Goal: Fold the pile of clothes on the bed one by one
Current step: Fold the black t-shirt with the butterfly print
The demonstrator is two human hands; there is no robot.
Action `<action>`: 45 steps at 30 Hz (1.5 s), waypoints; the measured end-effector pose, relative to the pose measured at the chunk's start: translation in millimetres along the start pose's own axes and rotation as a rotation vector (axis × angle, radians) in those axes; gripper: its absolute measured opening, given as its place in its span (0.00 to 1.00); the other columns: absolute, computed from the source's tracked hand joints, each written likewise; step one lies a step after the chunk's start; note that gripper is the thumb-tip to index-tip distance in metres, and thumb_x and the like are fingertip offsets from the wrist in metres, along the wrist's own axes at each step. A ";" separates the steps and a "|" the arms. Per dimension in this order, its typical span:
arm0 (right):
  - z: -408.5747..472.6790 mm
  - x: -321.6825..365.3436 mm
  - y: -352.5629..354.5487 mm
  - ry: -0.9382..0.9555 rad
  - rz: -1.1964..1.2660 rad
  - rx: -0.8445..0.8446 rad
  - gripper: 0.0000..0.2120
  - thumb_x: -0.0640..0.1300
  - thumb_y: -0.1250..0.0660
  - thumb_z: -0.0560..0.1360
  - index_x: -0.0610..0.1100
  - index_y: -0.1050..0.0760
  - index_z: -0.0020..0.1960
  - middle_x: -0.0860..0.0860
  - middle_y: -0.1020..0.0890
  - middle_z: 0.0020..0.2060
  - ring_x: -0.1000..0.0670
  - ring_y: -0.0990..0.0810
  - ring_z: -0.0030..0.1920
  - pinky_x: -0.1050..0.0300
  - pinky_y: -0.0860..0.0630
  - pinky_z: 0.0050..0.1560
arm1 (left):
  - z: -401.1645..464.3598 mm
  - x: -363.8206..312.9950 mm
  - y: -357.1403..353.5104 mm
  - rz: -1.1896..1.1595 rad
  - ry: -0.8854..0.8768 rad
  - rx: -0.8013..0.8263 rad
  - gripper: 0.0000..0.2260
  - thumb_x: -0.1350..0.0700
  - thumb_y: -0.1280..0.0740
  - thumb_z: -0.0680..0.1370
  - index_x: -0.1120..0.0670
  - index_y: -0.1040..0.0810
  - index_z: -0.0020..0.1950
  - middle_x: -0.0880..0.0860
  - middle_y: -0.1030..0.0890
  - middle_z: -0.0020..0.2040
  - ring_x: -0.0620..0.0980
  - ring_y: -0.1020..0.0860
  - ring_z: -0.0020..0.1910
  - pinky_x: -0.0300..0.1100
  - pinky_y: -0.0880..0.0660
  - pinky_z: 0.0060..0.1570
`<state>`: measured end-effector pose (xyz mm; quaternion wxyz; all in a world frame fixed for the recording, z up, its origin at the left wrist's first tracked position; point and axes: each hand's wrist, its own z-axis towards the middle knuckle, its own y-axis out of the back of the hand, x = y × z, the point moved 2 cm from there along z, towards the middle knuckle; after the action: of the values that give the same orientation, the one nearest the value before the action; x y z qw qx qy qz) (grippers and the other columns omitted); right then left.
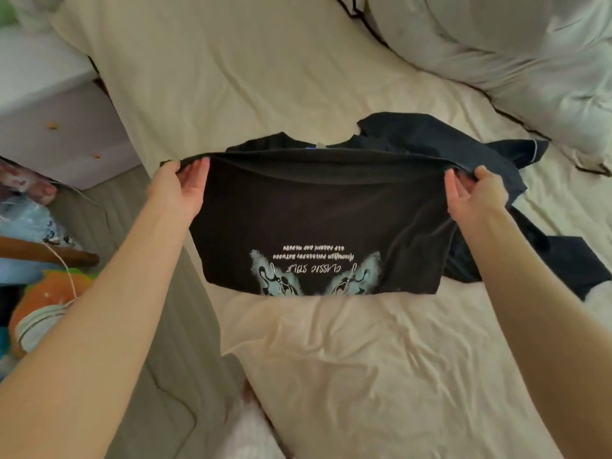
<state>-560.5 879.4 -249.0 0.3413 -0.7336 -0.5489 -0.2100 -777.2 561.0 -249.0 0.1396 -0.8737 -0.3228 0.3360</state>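
A cream bed carries the black tee, with dark clothes just beyond it. Left hand and right hand each pinch its lifted fold edge, fingers curled round cloth. Better to keep the edge taut and level, laying it square over the tee's collar.

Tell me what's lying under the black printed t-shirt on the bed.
A dark navy garment sticks out from under the black printed t-shirt on its right side, on the cream sheet. The shirt hides how far it runs beneath, or whether anything else lies there.
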 end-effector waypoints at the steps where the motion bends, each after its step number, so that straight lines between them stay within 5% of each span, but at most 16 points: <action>1: 10.7 -1.4 -14.0 -0.004 0.009 0.026 0.11 0.36 0.40 0.79 0.36 0.28 0.61 0.40 0.19 0.45 0.44 0.18 0.44 0.51 0.17 0.41 | 15.3 1.3 -11.7 -0.003 0.003 0.018 0.09 0.65 0.41 0.80 0.65 0.28 0.59 0.62 0.24 0.48 0.57 0.21 0.44 0.47 0.20 0.31; 3: 29.1 -7.9 -33.2 -0.036 0.019 0.098 0.16 0.38 0.42 0.80 0.35 0.32 0.67 0.40 0.21 0.51 0.42 0.19 0.47 0.51 0.18 0.45 | 44.6 4.3 -27.4 0.041 0.017 0.070 0.14 0.62 0.42 0.81 0.64 0.32 0.67 0.61 0.23 0.53 0.57 0.21 0.47 0.47 0.19 0.38; 7: 45.4 -36.7 -24.8 -0.101 -0.116 0.142 0.20 0.41 0.44 0.81 0.38 0.38 0.72 0.42 0.27 0.66 0.41 0.24 0.60 0.49 0.22 0.55 | 73.7 17.7 -9.3 0.484 0.033 0.147 0.18 0.58 0.43 0.82 0.56 0.37 0.73 0.54 0.26 0.64 0.53 0.23 0.55 0.44 0.22 0.51; 13: 21.3 -99.9 80.8 -0.213 -0.524 -0.077 0.19 0.46 0.48 0.83 0.37 0.34 0.69 0.41 0.27 0.65 0.42 0.24 0.59 0.54 0.27 0.55 | 65.6 43.8 124.9 0.997 -0.069 -0.325 0.17 0.61 0.38 0.78 0.55 0.30 0.67 0.56 0.25 0.62 0.52 0.25 0.55 0.42 0.28 0.52; 16: 7.9 -121.6 134.5 -0.306 -0.632 -0.287 0.18 0.52 0.44 0.82 0.38 0.29 0.60 0.41 0.24 0.57 0.44 0.21 0.53 0.56 0.26 0.50 | 56.8 67.0 173.2 0.887 0.226 -0.432 0.19 0.55 0.36 0.79 0.59 0.32 0.69 0.54 0.25 0.56 0.52 0.25 0.54 0.46 0.28 0.54; 18: 8.7 -127.6 148.2 -0.397 -0.575 -0.305 0.22 0.55 0.42 0.80 0.39 0.30 0.64 0.44 0.23 0.50 0.46 0.21 0.50 0.57 0.25 0.49 | 52.1 82.5 184.1 0.684 0.411 -0.402 0.19 0.51 0.37 0.79 0.59 0.32 0.66 0.55 0.27 0.57 0.53 0.26 0.59 0.47 0.29 0.56; 21: 22.2 -127.2 146.9 -0.490 -0.340 -0.278 0.27 0.56 0.41 0.80 0.40 0.35 0.71 0.47 0.25 0.63 0.47 0.26 0.64 0.55 0.28 0.61 | 53.3 94.2 179.6 0.468 0.503 -0.330 0.15 0.46 0.37 0.79 0.59 0.28 0.53 0.56 0.24 0.52 0.53 0.26 0.56 0.49 0.28 0.58; 26: 30.8 -120.5 134.1 -0.439 -0.091 -0.344 0.18 0.49 0.43 0.82 0.45 0.32 0.69 0.53 0.26 0.66 0.51 0.27 0.66 0.56 0.28 0.60 | 59.4 90.0 156.4 0.319 0.405 -0.348 0.12 0.50 0.37 0.80 0.56 0.27 0.58 0.57 0.23 0.58 0.57 0.24 0.57 0.56 0.27 0.56; 30: 15.4 -107.3 147.9 -0.341 -0.102 -0.406 0.13 0.46 0.43 0.82 0.45 0.30 0.64 0.53 0.24 0.62 0.51 0.26 0.63 0.55 0.27 0.60 | 45.6 74.5 159.9 0.329 0.245 -0.368 0.07 0.53 0.39 0.81 0.56 0.26 0.52 0.55 0.26 0.66 0.54 0.24 0.58 0.50 0.25 0.53; 33: 1.6 -107.0 162.3 -0.365 -0.126 -0.437 0.17 0.46 0.43 0.82 0.46 0.32 0.69 0.53 0.25 0.64 0.51 0.26 0.64 0.55 0.29 0.64 | 31.2 64.5 169.2 0.371 0.206 -0.369 0.13 0.53 0.39 0.81 0.57 0.28 0.62 0.55 0.26 0.66 0.52 0.25 0.54 0.46 0.25 0.51; 36: -5.0 -116.0 168.0 -0.351 -0.268 -0.481 0.18 0.42 0.42 0.81 0.43 0.34 0.71 0.50 0.26 0.64 0.49 0.26 0.64 0.55 0.27 0.61 | 23.1 58.9 169.0 0.409 0.195 -0.355 0.10 0.54 0.39 0.81 0.56 0.27 0.59 0.55 0.27 0.66 0.52 0.26 0.56 0.47 0.27 0.57; 39: -11.6 -124.6 172.0 -0.136 -0.667 -0.576 0.22 0.39 0.39 0.79 0.38 0.36 0.72 0.47 0.27 0.61 0.45 0.25 0.58 0.54 0.26 0.58 | 15.4 56.7 159.3 0.476 0.110 -0.323 0.03 0.57 0.38 0.80 0.53 0.25 0.52 0.55 0.24 0.60 0.54 0.24 0.57 0.51 0.27 0.60; 41: -21.5 -129.1 168.8 0.217 -1.159 -0.424 0.25 0.39 0.38 0.77 0.38 0.38 0.73 0.42 0.32 0.69 0.42 0.32 0.68 0.50 0.34 0.68 | 4.6 55.6 149.4 0.564 -0.007 -0.310 0.06 0.59 0.36 0.79 0.53 0.24 0.55 0.54 0.21 0.56 0.53 0.22 0.55 0.51 0.24 0.56; 43: -31.7 -142.1 164.6 0.516 -1.491 -0.090 0.24 0.39 0.38 0.78 0.36 0.36 0.72 0.40 0.36 0.72 0.45 0.38 0.72 0.54 0.42 0.72 | -10.7 58.8 136.1 0.677 -0.135 -0.277 0.09 0.59 0.35 0.78 0.53 0.24 0.58 0.51 0.20 0.54 0.48 0.20 0.52 0.46 0.23 0.51; 45: -37.5 -158.8 162.1 0.419 -1.520 0.230 0.22 0.43 0.39 0.80 0.40 0.35 0.72 0.45 0.40 0.75 0.54 0.40 0.72 0.63 0.45 0.68 | -27.5 66.7 118.4 0.832 -0.272 -0.237 0.05 0.58 0.34 0.78 0.52 0.26 0.53 0.50 0.20 0.50 0.43 0.21 0.47 0.41 0.24 0.49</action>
<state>-453.4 720.1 -375.8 0.2741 -0.0637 -0.8416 -0.4609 -665.1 515.0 -316.5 -0.1519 -0.8869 0.0042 0.4362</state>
